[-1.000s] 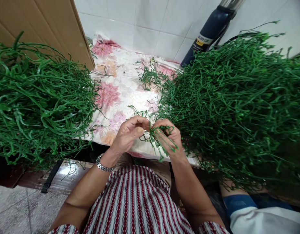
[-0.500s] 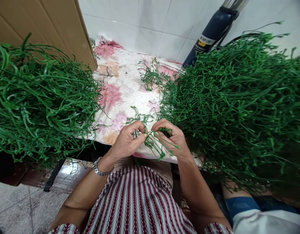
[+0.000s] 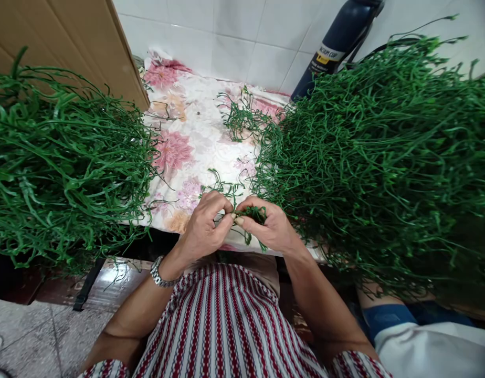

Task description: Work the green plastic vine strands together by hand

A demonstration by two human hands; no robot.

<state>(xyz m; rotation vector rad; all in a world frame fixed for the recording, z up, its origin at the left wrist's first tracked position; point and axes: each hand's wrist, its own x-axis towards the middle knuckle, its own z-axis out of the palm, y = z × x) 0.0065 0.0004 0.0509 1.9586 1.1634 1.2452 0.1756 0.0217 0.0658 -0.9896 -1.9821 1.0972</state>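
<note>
My left hand (image 3: 205,226) is closed, its thumb and forefinger pinching thin green plastic stems, which look like artificial plant parts. Opposite it, my right hand (image 3: 273,227) is closed too, with a small bunch of green plastic stems (image 3: 253,212) curled in its fingers. The fingertips of both hands meet or nearly meet at the stems. Just beyond my left hand, a few loose stems (image 3: 222,185) lie on the flowered cloth (image 3: 211,139). Which stem runs between the two pinches is partly hidden by the fingers.
Large heaps of green plastic stems stand on the left (image 3: 65,173) and right (image 3: 376,173). A small clump (image 3: 244,118) lies farther back. A cardboard box (image 3: 69,47) and a dark blue vacuum flask (image 3: 333,50) stand near the tiled wall. Another person's leg (image 3: 390,317) is at lower right.
My right hand has moved left, bringing its fingertips against or close to my left ones. The stems that hung down between my hands are now mostly gathered at the right fingers.
</note>
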